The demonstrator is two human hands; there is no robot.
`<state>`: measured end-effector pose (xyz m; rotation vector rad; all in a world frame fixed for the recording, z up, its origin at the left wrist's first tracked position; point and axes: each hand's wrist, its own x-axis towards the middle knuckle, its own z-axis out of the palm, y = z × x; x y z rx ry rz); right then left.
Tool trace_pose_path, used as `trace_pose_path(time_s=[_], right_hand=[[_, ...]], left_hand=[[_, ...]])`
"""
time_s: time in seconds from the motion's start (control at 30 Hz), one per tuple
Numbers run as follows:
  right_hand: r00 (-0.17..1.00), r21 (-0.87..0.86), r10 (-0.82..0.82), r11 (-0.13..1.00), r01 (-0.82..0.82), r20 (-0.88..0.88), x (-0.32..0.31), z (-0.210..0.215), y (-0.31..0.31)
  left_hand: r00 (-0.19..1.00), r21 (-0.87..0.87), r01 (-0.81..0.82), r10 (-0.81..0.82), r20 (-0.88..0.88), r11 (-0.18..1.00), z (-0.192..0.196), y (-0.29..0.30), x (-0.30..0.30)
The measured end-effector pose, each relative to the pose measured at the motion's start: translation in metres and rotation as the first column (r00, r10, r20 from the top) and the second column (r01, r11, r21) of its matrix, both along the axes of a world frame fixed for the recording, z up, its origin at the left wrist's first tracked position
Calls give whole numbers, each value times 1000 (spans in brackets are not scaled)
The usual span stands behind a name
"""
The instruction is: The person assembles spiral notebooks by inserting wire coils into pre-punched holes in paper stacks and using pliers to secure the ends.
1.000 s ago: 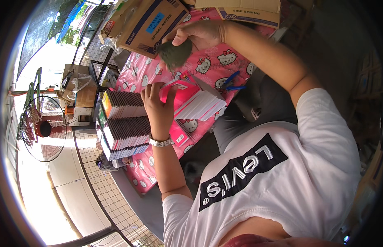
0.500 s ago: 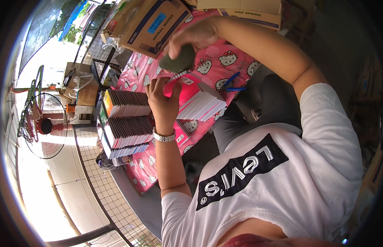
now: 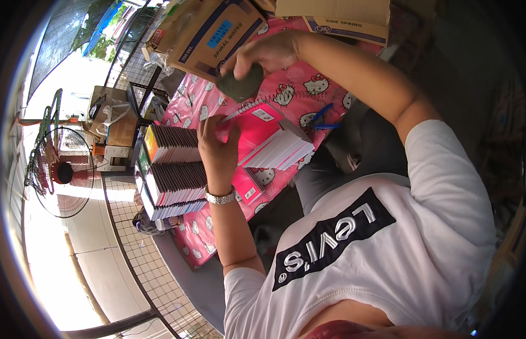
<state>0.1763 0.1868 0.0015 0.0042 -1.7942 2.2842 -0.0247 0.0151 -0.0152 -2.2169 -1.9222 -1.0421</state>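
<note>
A pink-covered notebook [image 3: 257,125] lies on top of a stack of white-edged notebooks [image 3: 285,150] on the table. My left hand [image 3: 219,148], with a metal watch at the wrist, grips its left edge between thumb and fingers. Above the far edge, my right hand [image 3: 268,53] is closed round a dark green rounded object [image 3: 240,83], whose kind I cannot make out. A spiral coil [image 3: 300,95] runs from the notebook's far edge out to the right over the tablecloth.
Stacks of dark-bound notebooks [image 3: 175,169] stand left of my left hand. Blue-handled pliers [image 3: 325,120] lie at the right table edge. Cardboard boxes [image 3: 218,42] stand at the back. Another pink notebook [image 3: 249,189] lies near the front edge; a fan [image 3: 62,172] is at far left.
The right hand has shifted slightly left with the green object. More of the coil now shows to the right. The left hand keeps its grip, and the whole view has shifted a little.
</note>
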Motion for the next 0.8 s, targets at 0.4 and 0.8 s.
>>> trace_pose_path(time_s=[0.4, 0.8], right_hand=[[996, -19, 79, 997, -80, -41, -20, -4, 8], [997, 202, 69, 976, -77, 46, -42, 0, 14]], left_hand=[[924, -267, 46, 61, 379, 963, 5, -4, -7], [874, -139, 205, -117, 472, 969, -4, 7, -19]])
